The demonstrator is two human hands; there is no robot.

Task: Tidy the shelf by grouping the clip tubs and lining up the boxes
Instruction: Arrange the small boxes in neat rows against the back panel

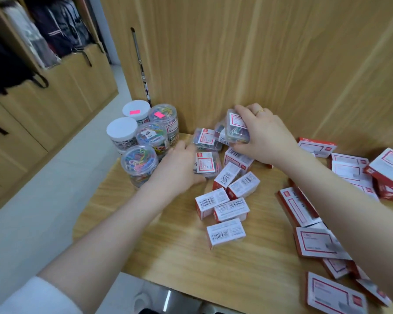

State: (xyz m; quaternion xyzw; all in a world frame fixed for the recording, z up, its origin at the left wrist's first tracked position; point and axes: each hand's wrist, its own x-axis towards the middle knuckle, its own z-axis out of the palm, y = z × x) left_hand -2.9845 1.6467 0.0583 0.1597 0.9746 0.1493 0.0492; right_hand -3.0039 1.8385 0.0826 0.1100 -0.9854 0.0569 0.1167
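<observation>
Right hand [262, 134] raised above wooden shelf [168, 245], fingers curled round small clear rectangular box of coloured clips [237, 126], held tilted, long axis running up and away. Left hand [179, 165] resting beside second clear labelled clip box [205, 164]; grip not discernible. Cluster of round clear plastic clip tubs [143, 141] standing to the left, just beyond left hand, nearer that hand. Small red-and-white cardboard boxes [227, 200] scattered askew, near side.
</observation>
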